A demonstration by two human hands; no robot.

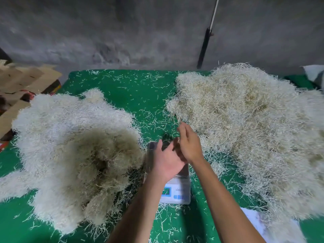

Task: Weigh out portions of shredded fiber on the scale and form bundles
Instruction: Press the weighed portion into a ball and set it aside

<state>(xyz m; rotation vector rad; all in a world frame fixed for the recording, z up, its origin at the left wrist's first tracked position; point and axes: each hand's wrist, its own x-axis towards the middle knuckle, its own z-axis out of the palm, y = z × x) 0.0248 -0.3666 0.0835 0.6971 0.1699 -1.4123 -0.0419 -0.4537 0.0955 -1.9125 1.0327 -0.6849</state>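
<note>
Head view, nearest first: our left hand (164, 160) and right hand (188, 144) hover released above the digital scale (177, 190) — holding nothing. Shredded fiber lies heaped left (75, 146) and right (245, 123). We should take small pinches — watching the display.

I see my left hand (165, 163) and right hand (188, 143), fingers straight and empty, meeting above the small white digital scale (177, 192) on the green desk (140, 95), between two pale shredded-fiber heaps, left (73, 151) and right (245, 123).
</note>
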